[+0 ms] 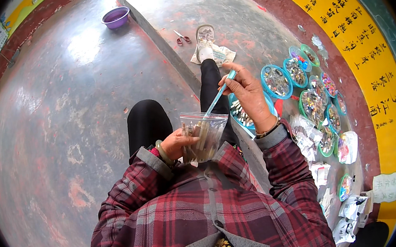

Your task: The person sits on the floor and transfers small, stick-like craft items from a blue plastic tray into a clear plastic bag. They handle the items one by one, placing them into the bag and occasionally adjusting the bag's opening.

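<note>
My left hand (176,143) is closed on a clear zip bag (213,143) with a red strip along its mouth. Several slim pale and brownish sticks stand inside it; their kind is hard to make out. Between the thumb and fingers of my right hand (247,92) is a slim light-blue stick (220,92), slanting down to the left. Its lower end reaches the bag's mouth; whether the tip is inside is unclear. Partly behind my right hand, a blue basket (270,104) holds several white and dark slim pieces.
Several blue and green baskets of small parts stand on the right, including a blue basket (288,95). Plastic packs (305,131) lie nearer me. Scissors (182,37) and a purple basin (116,18) are farther off on the floor. A long low ledge (163,45) crosses the floor.
</note>
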A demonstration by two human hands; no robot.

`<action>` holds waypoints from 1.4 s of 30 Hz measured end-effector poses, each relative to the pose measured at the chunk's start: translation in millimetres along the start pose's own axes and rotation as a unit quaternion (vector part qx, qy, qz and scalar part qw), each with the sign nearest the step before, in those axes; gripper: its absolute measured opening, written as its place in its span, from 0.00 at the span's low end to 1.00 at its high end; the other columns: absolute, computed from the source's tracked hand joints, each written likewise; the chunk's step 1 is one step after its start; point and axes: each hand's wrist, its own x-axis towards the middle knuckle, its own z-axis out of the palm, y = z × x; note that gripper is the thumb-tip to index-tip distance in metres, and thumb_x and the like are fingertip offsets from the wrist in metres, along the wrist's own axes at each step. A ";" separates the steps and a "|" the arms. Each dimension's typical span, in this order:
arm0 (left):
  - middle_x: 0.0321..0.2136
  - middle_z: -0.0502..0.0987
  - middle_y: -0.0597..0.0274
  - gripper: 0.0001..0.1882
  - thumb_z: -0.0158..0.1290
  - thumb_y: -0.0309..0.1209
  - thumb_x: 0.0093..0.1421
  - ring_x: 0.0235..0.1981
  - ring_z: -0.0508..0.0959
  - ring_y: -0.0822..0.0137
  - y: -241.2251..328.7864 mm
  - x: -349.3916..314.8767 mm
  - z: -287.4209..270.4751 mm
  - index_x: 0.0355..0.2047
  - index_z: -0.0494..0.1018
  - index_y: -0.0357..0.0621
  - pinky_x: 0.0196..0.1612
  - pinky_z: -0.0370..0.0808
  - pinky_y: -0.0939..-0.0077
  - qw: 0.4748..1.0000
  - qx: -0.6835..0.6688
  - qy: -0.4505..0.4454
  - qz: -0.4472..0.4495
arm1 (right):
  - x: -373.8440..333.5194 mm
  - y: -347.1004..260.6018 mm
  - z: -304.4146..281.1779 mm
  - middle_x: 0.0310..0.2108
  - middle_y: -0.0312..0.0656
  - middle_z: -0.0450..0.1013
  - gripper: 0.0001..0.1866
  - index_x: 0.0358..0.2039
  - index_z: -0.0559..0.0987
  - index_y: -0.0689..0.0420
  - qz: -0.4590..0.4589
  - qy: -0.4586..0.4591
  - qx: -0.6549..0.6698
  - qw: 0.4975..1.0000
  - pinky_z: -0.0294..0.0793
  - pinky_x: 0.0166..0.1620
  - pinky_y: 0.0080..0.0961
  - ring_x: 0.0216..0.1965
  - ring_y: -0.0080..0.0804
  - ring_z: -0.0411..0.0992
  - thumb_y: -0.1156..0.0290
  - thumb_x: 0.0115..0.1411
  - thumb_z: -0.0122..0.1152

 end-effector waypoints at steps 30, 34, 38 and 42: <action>0.48 0.74 0.51 0.23 0.53 0.28 0.58 0.48 0.76 0.58 -2.2 1.3 2.6 0.54 0.66 0.35 0.53 0.71 0.61 0.999 -0.031 0.022 -0.020 | -2.0 -4.1 -18.8 0.30 0.33 0.73 0.18 0.53 0.74 0.52 0.073 -0.101 -0.039 0.991 0.73 0.35 0.16 0.32 0.16 0.71 0.76 0.61 0.56; 0.48 0.74 0.50 0.24 0.52 0.27 0.57 0.47 0.76 0.58 -2.8 0.4 3.9 0.54 0.66 0.35 0.53 0.71 0.60 0.998 -0.038 0.032 -0.031 | -5.5 -0.8 -15.7 0.32 0.35 0.74 0.18 0.54 0.72 0.57 0.083 -0.118 -0.053 0.988 0.72 0.37 0.16 0.34 0.19 0.73 0.74 0.62 0.56; 0.48 0.74 0.50 0.24 0.52 0.26 0.57 0.47 0.76 0.57 -3.9 1.4 0.2 0.55 0.66 0.35 0.53 0.71 0.59 0.997 -0.050 0.035 -0.036 | -7.8 2.5 -16.5 0.29 0.31 0.72 0.18 0.51 0.75 0.52 0.061 -0.083 -0.026 0.994 0.71 0.36 0.15 0.32 0.15 0.70 0.77 0.60 0.57; 0.49 0.73 0.49 0.24 0.52 0.26 0.57 0.50 0.75 0.55 -4.2 0.4 0.0 0.55 0.64 0.34 0.55 0.69 0.57 0.997 -0.055 0.037 -0.035 | -8.9 1.1 -18.0 0.28 0.31 0.73 0.17 0.49 0.76 0.52 0.069 -0.073 -0.053 0.994 0.71 0.36 0.15 0.31 0.15 0.70 0.78 0.59 0.57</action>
